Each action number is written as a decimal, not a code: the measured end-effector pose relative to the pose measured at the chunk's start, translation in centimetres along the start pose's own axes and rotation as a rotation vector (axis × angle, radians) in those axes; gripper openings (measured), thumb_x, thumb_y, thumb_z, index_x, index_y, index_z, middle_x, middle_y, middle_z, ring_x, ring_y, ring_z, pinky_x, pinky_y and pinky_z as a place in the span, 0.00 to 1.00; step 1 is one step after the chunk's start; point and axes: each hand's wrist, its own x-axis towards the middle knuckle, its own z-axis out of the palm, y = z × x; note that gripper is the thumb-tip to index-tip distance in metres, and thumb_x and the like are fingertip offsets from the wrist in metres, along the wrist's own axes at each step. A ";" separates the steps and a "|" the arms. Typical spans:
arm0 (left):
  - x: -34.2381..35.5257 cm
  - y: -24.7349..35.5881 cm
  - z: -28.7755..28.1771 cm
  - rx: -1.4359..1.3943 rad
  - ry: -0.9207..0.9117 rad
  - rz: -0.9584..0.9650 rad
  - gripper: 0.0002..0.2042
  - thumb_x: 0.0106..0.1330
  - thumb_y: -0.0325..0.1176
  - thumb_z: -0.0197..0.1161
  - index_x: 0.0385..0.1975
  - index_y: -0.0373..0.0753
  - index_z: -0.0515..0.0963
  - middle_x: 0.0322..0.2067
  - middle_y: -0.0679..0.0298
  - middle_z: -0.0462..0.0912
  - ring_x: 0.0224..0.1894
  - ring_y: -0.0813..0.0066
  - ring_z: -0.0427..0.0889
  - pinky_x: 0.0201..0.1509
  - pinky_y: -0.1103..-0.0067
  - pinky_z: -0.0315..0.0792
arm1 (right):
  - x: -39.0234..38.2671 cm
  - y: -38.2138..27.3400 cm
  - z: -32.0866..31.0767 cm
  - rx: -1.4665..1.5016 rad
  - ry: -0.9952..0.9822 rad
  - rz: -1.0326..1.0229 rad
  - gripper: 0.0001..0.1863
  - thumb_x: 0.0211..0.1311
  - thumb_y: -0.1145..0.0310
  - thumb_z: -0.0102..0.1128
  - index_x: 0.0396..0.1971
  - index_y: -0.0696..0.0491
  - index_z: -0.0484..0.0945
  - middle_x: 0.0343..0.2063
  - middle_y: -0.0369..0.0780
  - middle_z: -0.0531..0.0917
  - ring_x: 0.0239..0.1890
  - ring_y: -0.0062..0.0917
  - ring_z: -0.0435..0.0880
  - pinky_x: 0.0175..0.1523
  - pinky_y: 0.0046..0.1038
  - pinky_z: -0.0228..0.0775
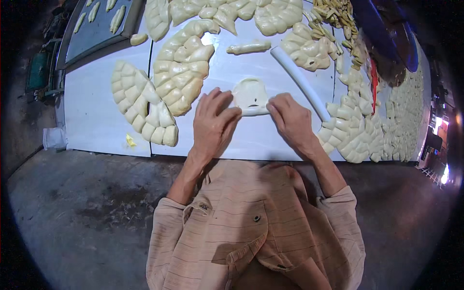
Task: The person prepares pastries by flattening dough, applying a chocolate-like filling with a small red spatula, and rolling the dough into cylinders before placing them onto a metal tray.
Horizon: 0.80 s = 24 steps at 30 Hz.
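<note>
- Dark floor [96, 193] lay nearest, below the close edge of the white table [261, 140].
- Your left hand [211, 121] had its thumb and fingertips drawn in at the left end of the sheet's rolled edge; how firmly it pinched, I could not tell.
- Your right hand [292, 121] was half curled, fingertips narrow on the right end of that roll.
- Between them, on the table, was the dough sheet [249, 91]: near edge turned into a thin roll, far part flat and rounded, with a dark mark or gap just beyond the roll.
- You seemed to be early in rolling it up; the next move called for even pressure from both hands, away from you, minding that mark lest it tear.
- Right of the sheet, a white rod [300, 82] lay aslant, apart from your fingers.
- Beyond the sheet rested a finished-looking dough stick [249, 47].
- At far left, a tray [92, 41] bore similar slim pieces.
</note>
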 end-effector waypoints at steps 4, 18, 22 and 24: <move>0.1 -0.6 -0.4 0.037 -0.004 0.166 0.12 0.60 0.38 0.73 0.42 0.47 0.87 0.57 0.58 0.79 0.64 0.53 0.73 0.66 0.56 0.68 | -0.5 0.8 -0.2 -0.078 0.013 -0.331 0.11 0.62 0.61 0.68 0.42 0.48 0.83 0.34 0.36 0.82 0.31 0.28 0.84 0.32 0.31 0.75; 3.6 -0.6 0.9 0.381 -0.250 0.261 0.32 0.72 0.54 0.54 0.70 0.41 0.67 0.70 0.60 0.69 0.75 0.59 0.62 0.76 0.42 0.41 | 3.4 0.7 0.0 -0.224 -0.130 -0.426 0.36 0.70 0.42 0.53 0.68 0.53 0.69 0.67 0.46 0.72 0.70 0.41 0.68 0.72 0.47 0.57; 3.4 -1.2 0.7 0.368 -0.255 0.213 0.39 0.69 0.64 0.52 0.72 0.41 0.65 0.72 0.61 0.66 0.77 0.60 0.58 0.77 0.40 0.35 | 3.5 1.4 -0.5 -0.320 -0.220 -0.362 0.42 0.69 0.35 0.46 0.70 0.54 0.66 0.72 0.43 0.67 0.76 0.40 0.60 0.77 0.50 0.46; 3.3 -1.3 0.2 0.357 -0.286 0.185 0.47 0.64 0.72 0.51 0.73 0.39 0.62 0.73 0.58 0.64 0.77 0.56 0.58 0.75 0.38 0.32 | 3.6 1.9 -0.5 -0.327 -0.206 -0.379 0.43 0.69 0.34 0.46 0.70 0.54 0.66 0.72 0.43 0.67 0.75 0.41 0.60 0.77 0.50 0.47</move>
